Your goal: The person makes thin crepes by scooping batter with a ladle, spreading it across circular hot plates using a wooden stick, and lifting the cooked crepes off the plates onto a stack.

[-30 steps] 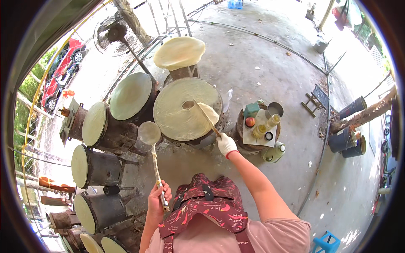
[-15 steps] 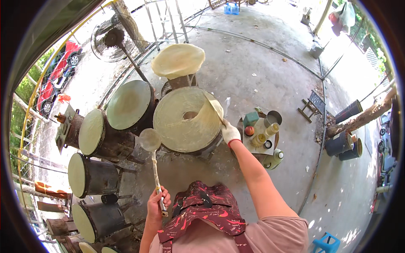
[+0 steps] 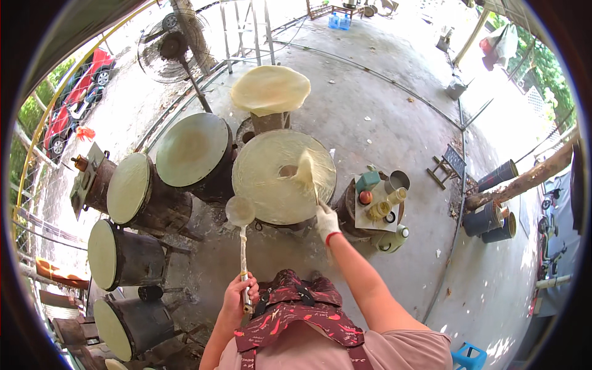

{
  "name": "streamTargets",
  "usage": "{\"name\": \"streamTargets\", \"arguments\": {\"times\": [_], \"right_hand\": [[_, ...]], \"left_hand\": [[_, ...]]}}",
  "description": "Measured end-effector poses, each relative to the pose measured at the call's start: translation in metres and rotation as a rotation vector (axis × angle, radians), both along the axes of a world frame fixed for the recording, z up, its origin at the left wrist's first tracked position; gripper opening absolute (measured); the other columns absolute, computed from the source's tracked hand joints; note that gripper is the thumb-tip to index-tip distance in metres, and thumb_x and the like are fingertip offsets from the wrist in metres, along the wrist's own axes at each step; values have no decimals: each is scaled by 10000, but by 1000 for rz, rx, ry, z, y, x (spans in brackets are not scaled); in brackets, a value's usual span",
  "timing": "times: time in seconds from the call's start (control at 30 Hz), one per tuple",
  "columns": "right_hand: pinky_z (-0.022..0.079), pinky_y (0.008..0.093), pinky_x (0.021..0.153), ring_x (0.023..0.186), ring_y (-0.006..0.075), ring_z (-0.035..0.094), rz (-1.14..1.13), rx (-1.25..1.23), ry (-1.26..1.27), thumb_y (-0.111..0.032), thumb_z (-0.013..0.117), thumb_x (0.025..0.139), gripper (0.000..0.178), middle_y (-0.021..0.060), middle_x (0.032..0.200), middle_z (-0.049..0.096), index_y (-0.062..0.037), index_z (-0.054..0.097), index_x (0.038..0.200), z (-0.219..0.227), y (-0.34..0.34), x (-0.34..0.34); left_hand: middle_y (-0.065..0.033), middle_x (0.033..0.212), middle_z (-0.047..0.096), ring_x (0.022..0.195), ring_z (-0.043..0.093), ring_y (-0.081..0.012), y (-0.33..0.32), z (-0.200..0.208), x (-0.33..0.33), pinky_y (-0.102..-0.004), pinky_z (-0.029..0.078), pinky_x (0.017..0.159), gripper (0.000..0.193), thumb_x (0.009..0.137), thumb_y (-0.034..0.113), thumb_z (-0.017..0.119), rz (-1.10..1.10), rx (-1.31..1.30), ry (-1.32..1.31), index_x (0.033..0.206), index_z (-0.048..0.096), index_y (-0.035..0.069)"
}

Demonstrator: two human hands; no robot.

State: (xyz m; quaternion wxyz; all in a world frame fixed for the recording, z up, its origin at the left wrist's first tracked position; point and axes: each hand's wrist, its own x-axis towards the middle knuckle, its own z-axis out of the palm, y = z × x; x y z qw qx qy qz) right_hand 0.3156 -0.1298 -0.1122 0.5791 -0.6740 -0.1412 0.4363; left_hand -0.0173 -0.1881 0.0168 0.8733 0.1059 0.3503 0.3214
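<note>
My left hand [image 3: 240,293] is closed round the pale, wrapped handle of a long ladle [image 3: 240,211]. Its round bowl hangs at the near left edge of a big round griddle [image 3: 287,171]. Pale batter [image 3: 262,176] coats the griddle in a wide ring, leaving a brownish bare patch in the middle. In a white glove, my right hand [image 3: 327,221] grips a thin, flat spreader [image 3: 316,191] at the griddle's right edge. Batter is drawn up in a pale peak [image 3: 306,169] beyond the spreader.
A thin round flatbread [image 3: 270,90] lies on a stand behind the griddle. Several batter-coated griddles on drum stoves [image 3: 192,150] line the left. A small table [image 3: 364,221] with jars and an apple stands right, beside a green flask [image 3: 394,239]. A fan [image 3: 174,46] stands far left.
My right hand has moved left and nearer to me with the spreader, and the batter's raised fold has shifted toward the middle. My left hand still holds the ladle by the griddle.
</note>
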Motion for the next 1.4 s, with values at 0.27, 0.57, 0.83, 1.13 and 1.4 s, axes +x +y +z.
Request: {"name": "streamTargets", "arguments": {"times": [0.27,0.57,0.83,1.13,1.4], "right_hand": [[471,269,710,745,131,609,19,-83,-277,-181,521,871,367,150,889,688,-59,606,1206,-15,15,17],[399,222,543,581,59,472,261,66,-500,-183,566,883,345,-19,721,601,-32,616,1189,-44,35,81],[418,234,540,644,54,486,241,6,-129,-222,549,884,355,10,758,606,-55,626,1188,-15,61,110],[264,224,359,397,71,339,98,-67,388,-306,484,939,320,-14,632,483,-218,577,1232,26,-62,36],[279,231,380,426,71,361,318,-133,344,-222,528,915,399,-20,629,466,-199,531,1314,37,-58,-18]], "left_hand": [[-63,755,470,548,432,-123,0,-5,17,-251,387,465,108,886,7,470,19,-68,13,992,482,24],[-51,723,454,492,403,-98,-8,1,54,-236,359,418,75,916,40,448,3,-139,87,983,481,27],[-4,633,406,423,357,-71,15,-4,63,-227,311,351,97,916,103,480,-119,-49,277,837,429,80],[-22,529,423,371,430,-132,66,-34,122,-293,359,328,113,847,91,521,-170,299,668,788,440,39],[14,567,365,387,367,-66,86,-5,142,-248,323,323,161,899,82,498,-68,-99,117,771,403,56]]}}
